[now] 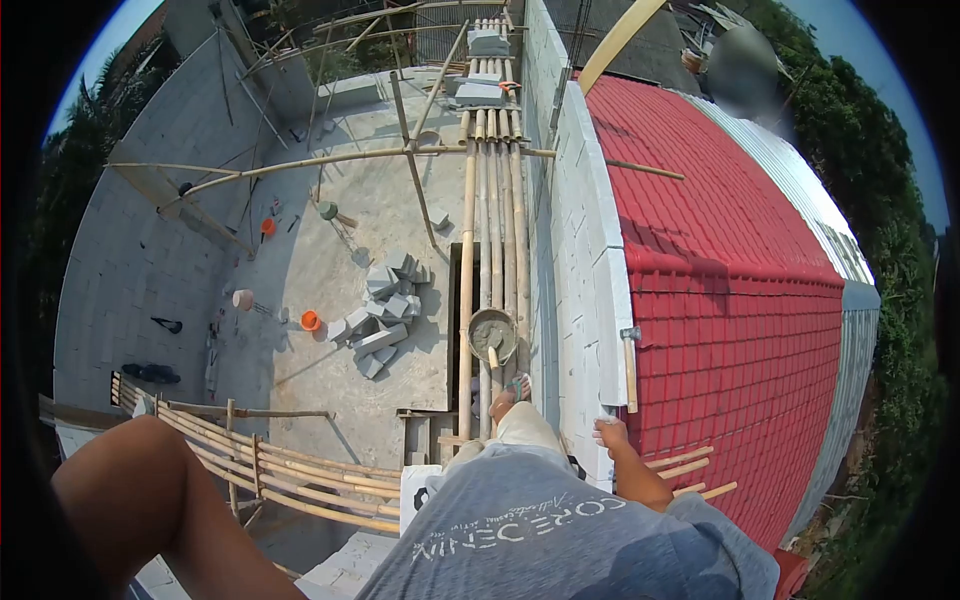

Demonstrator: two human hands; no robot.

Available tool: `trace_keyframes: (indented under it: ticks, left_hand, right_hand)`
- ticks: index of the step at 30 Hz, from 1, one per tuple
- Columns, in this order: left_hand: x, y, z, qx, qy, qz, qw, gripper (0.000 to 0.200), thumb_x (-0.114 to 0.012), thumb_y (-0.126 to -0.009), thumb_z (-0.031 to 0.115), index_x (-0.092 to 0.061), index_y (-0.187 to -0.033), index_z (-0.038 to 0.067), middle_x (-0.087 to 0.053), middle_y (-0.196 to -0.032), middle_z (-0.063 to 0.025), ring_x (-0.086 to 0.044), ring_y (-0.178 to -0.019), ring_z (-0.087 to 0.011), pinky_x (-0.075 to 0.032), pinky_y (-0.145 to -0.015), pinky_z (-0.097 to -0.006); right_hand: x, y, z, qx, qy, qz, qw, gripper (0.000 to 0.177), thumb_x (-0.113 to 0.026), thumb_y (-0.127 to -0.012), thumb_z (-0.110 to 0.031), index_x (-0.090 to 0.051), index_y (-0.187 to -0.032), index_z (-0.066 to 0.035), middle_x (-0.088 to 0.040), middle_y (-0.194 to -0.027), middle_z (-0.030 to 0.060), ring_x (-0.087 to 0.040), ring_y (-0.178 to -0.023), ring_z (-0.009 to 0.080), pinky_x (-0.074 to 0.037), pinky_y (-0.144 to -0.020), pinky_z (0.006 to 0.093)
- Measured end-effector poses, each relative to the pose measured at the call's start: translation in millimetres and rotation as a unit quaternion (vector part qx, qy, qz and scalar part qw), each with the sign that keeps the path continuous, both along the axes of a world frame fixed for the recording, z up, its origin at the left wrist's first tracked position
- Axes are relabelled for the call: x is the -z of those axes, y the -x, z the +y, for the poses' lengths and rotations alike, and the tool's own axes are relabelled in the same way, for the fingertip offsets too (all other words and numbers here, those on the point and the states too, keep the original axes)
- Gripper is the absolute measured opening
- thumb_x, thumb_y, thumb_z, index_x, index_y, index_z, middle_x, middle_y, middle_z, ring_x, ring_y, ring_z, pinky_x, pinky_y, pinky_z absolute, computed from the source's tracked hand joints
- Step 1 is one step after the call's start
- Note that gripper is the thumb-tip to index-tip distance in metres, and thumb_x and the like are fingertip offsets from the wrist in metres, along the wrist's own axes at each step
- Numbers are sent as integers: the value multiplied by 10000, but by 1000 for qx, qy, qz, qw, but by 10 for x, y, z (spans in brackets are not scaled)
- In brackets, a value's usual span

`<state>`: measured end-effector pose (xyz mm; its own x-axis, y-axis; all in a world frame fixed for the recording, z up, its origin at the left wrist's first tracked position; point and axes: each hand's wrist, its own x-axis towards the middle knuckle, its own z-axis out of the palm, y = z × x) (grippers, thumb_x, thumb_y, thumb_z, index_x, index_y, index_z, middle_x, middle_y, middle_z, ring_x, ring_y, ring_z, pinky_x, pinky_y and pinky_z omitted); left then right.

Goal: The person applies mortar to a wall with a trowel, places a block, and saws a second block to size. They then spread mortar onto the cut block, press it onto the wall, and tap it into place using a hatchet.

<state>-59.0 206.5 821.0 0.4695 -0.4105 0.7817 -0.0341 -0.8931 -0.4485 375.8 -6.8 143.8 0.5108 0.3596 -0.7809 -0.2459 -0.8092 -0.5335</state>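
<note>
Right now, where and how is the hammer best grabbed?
Probably the handle, mid-length, right hand coming from the near side: it points back toward the body, uncovered, with the head at the far end.

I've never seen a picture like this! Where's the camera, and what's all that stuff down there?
There's no robot here, just a person with two bare hands. It's one picture, from a camera worn on the person's head, looking forward and down. That's why you see the shirt from above.

The right hand rests on the pale wall; I can't see it holding anything. The left hand is outside the picture.

A foot is on bamboo poles. In front sits a bowl of grey mix. Lower down, on the floor, are blocks and an orange bucket. A red roof is on the right.
</note>
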Motion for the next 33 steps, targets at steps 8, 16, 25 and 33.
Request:
trace_keyframes:
  ticks: [8, 16, 25, 33]
  left_hand:
    - [56, -25, -176, -3, -25, -17, 1000, 931, -370, -860, 788, -324, -1524, 137, -481, -1432, -203, -537, -1257, -380, -420, -1052, -547]
    - [163, 32, -335, 0, -50, -28, 998, 828, -345, -909, 734, -319, -1522, 177, -515, -1398, -179, -575, -1208, -366, -463, -1007, -556]
    - [130, 42, -420, 20, -27, -39, 999, 715, -318, -963, 672, -313, -1520, 222, -552, -1360, -152, -618, -1153, -351, -511, -957, -566]
    - [111, -10, -10, 13, -1, -67, 998, 618, -294, -1012, 617, -308, -1517, 262, -586, -1327, -128, -657, -1104, -338, -554, -912, -575]
  right_hand:
    - [246, 361, -589, -35, 30, 54, 997, 252, -697, -886, -209, -651, -1095, -75, -684, -918, 43, -676, -779, 179, -526, -626, 322]
    - [138, 197, -481, -13, 1, 24, 1000, 288, -703, -885, -216, -647, -1131, -77, -696, -970, 62, -681, -796, 182, -528, -646, 317]
    - [-42, 330, -549, 9, -11, 17, 1000, 315, -689, -895, -256, -641, -1160, -93, -681, -980, 47, -664, -851, 175, -516, -704, 316]
    - [130, 552, -806, -5, 69, 101, 992, 233, -678, -894, -221, -651, -1096, -107, -670, -956, 26, -640, -821, 144, -502, -702, 322]
